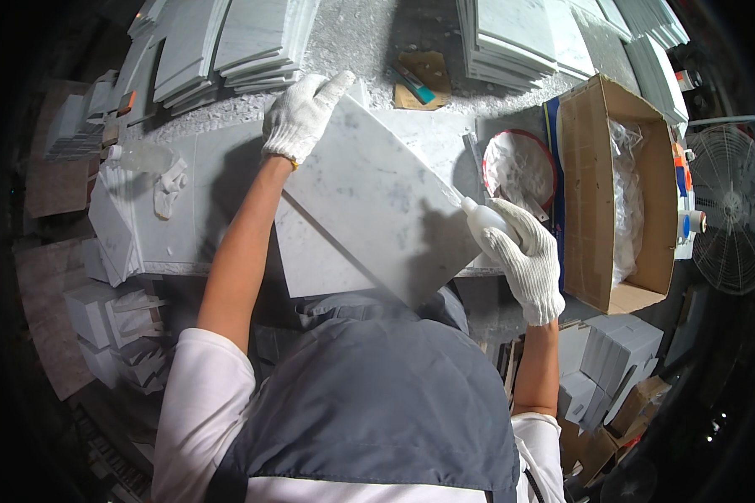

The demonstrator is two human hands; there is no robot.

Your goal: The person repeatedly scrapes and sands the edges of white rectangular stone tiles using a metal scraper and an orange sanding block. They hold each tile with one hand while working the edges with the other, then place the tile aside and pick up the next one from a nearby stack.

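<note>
A grey-veined white marble tile (369,180) lies turned at an angle over another marble tile (315,256) in front of my body. At its far left corner my left hand (304,116), in a white knit glove, is closed on the edge. The fingertips on the tile's far side are partly hidden. My gloved right hand (524,260) is wrapped around a small white squeeze bottle (481,218). The bottle tilts with its nozzle at the upper tile's right-hand edge; whether it touches, I cannot tell. Shadow from this hand falls across the tile.
To the right stand an open cardboard box (587,193) with clear plastic inside and a red-rimmed round container (518,163). Marble stacks (260,38) line the far side. A box cutter (415,85) rests on brown cardboard. At left sits a clear plastic bottle (143,158); a fan (732,205) is far right.
</note>
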